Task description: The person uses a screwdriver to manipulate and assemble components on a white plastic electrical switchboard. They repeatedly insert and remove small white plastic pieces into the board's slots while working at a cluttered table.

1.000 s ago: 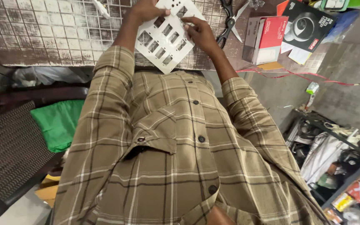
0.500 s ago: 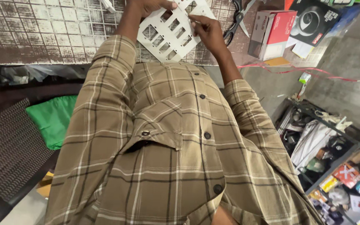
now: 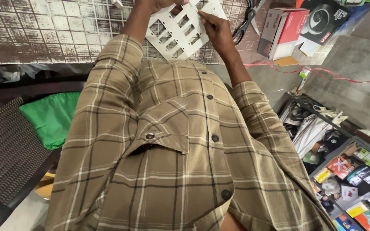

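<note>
- A tiled worktop (image 3: pixel 43 30) lies ahead; scissors (image 3: pixel 246 19) and boxes (image 3: pixel 285 30) sit aside
- Both hands grip a white slotted plate (image 3: pixel 174 36); left hand (image 3: pixel 159 4) clamps its top, right hand (image 3: pixel 215 28) pinches the edge, keeping it steady

- View: one camera only, worn on the person's head, so no second view shares the scene.
- Facing: steeply down along the person's own chest; the plaid shirt (image 3: pixel 172 141) fills the centre, very near the lens.
- Reach: the tiled worktop (image 3: pixel 43 30) lies along the top edge, farther off; a cluttered shelf (image 3: pixel 343 162) falls at the lower right.
</note>
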